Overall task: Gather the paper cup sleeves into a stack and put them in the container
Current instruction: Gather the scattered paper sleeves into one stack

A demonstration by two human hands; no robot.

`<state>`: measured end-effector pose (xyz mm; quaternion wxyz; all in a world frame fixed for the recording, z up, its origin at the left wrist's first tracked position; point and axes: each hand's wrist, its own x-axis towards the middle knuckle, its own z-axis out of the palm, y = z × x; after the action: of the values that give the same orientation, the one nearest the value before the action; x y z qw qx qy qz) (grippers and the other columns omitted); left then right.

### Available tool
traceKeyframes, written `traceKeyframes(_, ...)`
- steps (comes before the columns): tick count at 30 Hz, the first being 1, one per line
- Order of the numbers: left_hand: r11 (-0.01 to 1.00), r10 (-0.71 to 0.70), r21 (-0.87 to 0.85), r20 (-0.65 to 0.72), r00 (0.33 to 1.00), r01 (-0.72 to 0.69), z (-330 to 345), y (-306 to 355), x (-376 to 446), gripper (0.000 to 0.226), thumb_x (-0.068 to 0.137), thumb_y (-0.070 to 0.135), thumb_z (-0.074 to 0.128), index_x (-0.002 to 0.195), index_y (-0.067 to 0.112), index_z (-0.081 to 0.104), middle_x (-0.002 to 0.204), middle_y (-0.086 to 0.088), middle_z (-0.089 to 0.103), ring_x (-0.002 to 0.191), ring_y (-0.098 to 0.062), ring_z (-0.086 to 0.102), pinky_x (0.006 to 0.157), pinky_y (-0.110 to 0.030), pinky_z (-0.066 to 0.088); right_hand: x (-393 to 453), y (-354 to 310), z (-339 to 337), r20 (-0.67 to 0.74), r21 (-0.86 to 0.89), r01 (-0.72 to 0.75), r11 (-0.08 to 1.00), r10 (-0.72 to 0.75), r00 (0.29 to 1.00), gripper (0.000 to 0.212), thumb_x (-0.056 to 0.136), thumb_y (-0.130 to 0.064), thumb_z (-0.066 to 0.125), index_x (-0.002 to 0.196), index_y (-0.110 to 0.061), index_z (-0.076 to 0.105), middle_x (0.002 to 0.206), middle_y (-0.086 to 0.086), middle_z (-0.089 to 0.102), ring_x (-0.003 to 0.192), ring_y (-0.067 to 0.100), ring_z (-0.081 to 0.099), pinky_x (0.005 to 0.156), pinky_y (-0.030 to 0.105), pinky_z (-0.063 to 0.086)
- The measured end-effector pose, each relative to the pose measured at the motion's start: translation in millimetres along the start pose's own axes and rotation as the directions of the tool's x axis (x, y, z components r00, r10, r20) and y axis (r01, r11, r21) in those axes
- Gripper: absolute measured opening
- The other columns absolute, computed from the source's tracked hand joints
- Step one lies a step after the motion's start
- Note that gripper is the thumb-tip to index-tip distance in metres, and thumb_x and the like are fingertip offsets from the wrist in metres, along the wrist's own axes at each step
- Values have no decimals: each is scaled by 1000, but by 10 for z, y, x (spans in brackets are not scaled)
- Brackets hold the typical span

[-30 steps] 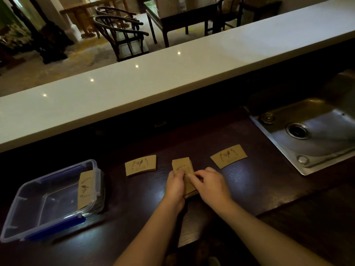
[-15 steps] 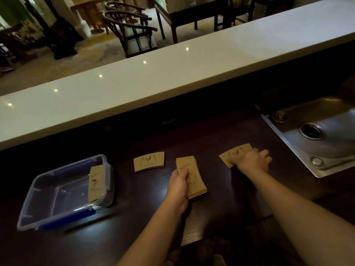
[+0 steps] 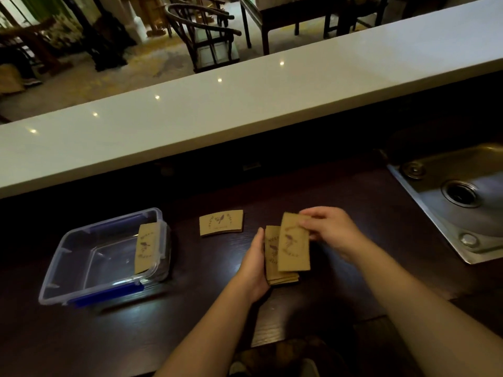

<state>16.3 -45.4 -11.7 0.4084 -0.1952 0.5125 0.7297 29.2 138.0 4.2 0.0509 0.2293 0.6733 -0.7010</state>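
Observation:
A stack of brown paper cup sleeves (image 3: 272, 270) lies on the dark counter, and my left hand (image 3: 254, 263) grips its left edge. My right hand (image 3: 330, 229) pinches the top of a single sleeve (image 3: 294, 244) and holds it over the stack, shifted a little to the right. One loose sleeve (image 3: 221, 223) lies flat on the counter, left of the stack. Another sleeve (image 3: 147, 248) leans against the right inner wall of the clear plastic container (image 3: 68, 268) with blue clips, at the left.
A steel sink (image 3: 460, 194) is set into the counter at the right. A raised white bar top (image 3: 245, 104) runs across behind the work surface. Chairs and tables stand in the room beyond.
My right hand picked up the loose sleeve from the right side of the counter and carried it left over the stack. My left hand stayed on the stack.

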Motion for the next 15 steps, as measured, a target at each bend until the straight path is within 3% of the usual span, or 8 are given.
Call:
traceKeyframes(2,1000,-3,8,22,1000,2,11,2,-13,54,94,55,40,104,18,77,107,-11,76,94,-25,73,70,-37,59,2,30,162,17,-112,-4,994,5,1000,21,83,-7,70,104,-9,68,87,8,69,70,15,65,58,24,52)
traceKeyframes(5,996,27,84,6,1000,-27,-18,10,-46,28,93,20,55,116,9,65,99,-12,74,88,-25,70,69,-38,58,14,123,352,-34,-216,3,976,-11,999,19,83,-14,71,101,-14,68,86,7,67,71,14,62,56,23,50)
traceKeyframes(7,988,59,144,22,998,-61,-78,26,-96,28,89,1,53,115,9,61,96,-14,70,85,-26,68,70,-37,58,25,174,443,-66,-314,25,949,-48,997,20,81,-20,73,100,-16,70,87,1,63,76,14,61,65,27,50)
traceKeyframes(9,988,53,147,30,998,-56,-159,54,-153,30,87,-4,49,113,9,61,95,-14,67,84,-26,66,72,-37,56,51,210,496,-49,-401,36,915,-60,997,23,78,-25,75,100,-19,71,94,-4,58,85,12,59,74,26,47)
traceKeyframes(12,990,14,136,69,998,-24,-304,97,-210,35,85,-6,44,111,9,63,92,-13,68,83,-24,65,74,-36,54,70,212,566,84,-297,-77,952,106,991,26,77,-22,72,102,-25,69,91,-6,68,82,9,64,66,23,48)
traceKeyframes(15,979,-8,203,109,994,-15,-429,196,-242,41,81,-6,41,110,10,66,92,-12,69,84,-24,65,75,-35,53,93,174,671,215,-226,-178,958,227,950,19,76,-14,62,90,-17,75,68,-4,71,62,9,63,57,26,48)
